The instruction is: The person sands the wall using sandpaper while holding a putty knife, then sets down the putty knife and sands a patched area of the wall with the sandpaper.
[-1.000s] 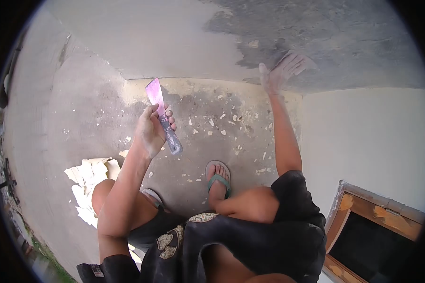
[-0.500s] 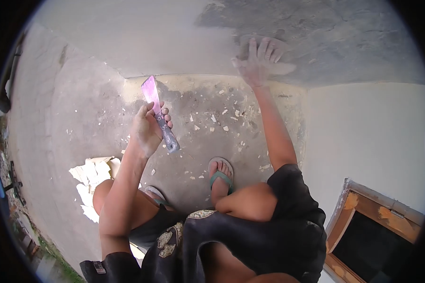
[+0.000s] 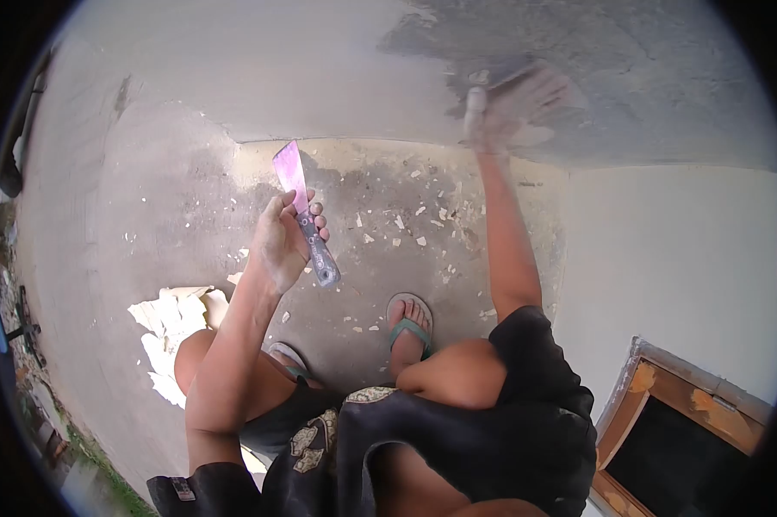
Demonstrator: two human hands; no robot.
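My left hand (image 3: pixel 283 237) is wrapped round the dark, speckled handle of a putty knife (image 3: pixel 292 177). Its pinkish blade points up toward the foot of the wall, apart from it. Against the dark grey patch of the wall (image 3: pixel 457 52) lies my right hand (image 3: pixel 513 108), dusty and smeared by motion, with fingers stretched out and the thumb apart. Pale smudges surround its fingers; whether anything thin is under the palm cannot be made out.
Chips of flaked paint (image 3: pixel 399 222) litter the concrete floor (image 3: pixel 337 302) around my sandalled feet. Larger off-white flakes (image 3: pixel 169 323) are heaped at the left by my knee. A white side wall (image 3: pixel 664 250) and a wooden frame (image 3: pixel 707 401) with a dark opening stand at the right.
My right hand has swept to the right across the wall, its fingers now tilted rightward. My left hand and the putty knife have shifted slightly right in view.
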